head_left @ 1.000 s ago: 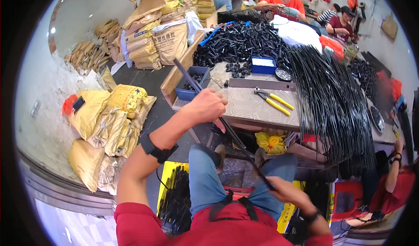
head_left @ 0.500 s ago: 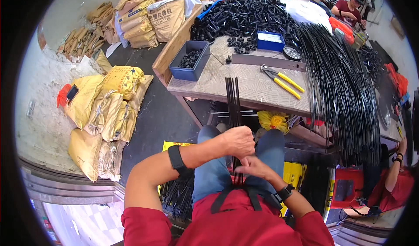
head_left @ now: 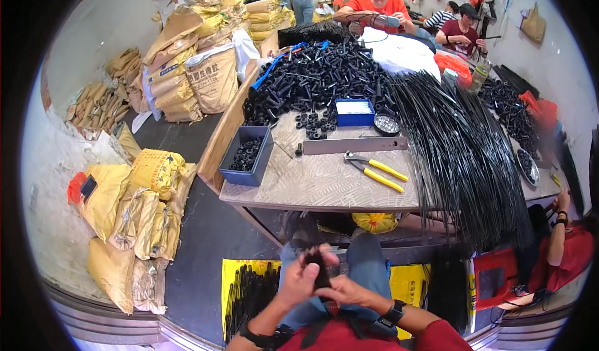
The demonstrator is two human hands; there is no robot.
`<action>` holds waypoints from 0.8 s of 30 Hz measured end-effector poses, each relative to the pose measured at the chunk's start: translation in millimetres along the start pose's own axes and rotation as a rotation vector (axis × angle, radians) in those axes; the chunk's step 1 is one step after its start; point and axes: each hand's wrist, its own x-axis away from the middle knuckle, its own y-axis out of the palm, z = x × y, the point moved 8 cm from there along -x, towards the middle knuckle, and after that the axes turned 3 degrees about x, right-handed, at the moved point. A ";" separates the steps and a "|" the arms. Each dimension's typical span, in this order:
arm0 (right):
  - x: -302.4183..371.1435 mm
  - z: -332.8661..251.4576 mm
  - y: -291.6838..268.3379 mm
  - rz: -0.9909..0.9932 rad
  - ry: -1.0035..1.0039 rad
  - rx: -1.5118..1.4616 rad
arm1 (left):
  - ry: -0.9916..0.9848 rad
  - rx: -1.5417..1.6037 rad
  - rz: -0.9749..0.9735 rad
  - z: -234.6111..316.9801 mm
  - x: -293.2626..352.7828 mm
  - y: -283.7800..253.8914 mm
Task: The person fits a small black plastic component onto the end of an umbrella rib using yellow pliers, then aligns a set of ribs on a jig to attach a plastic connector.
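Over my lap, a bundle of thin black rods (head_left: 322,272) is held between my two hands, its upper part blurred by motion. My left hand (head_left: 303,277) wraps round the bundle from the left, with its fingertips smeared. My right hand (head_left: 347,290) grips it lower down, thumb across the rods. Beyond my knees, a pair of yellow-handled pliers (head_left: 378,171) lies on the table (head_left: 299,187). A flat metal bar (head_left: 355,145) lies just behind the pliers.
A heap of black tubular parts (head_left: 324,70) covers the table's back. Long black rods (head_left: 455,151) hang over its right edge. A dark blue bin (head_left: 246,175) holds small black parts at the left corner. Yellow sacks (head_left: 134,195) are stacked on the left floor. Co-workers (head_left: 377,7) sit beyond.
The view has tipped up, showing more of the far room. My left hand has turned and moved down and left, and the rods, upright before, now appear foreshortened and blurred.
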 end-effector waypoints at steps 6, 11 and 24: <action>-4.9 -91.0 -77.2 -0.212 -0.035 0.680 | -0.098 0.437 -0.251 13.4 15.5 46.4; -17.9 -242.2 -84.4 -0.383 -0.597 0.372 | -0.074 0.650 -0.374 10.6 1.4 57.9; -283.0 -268.6 -263.4 0.555 -0.555 1.136 | -0.563 0.440 0.061 -54.1 -25.6 23.6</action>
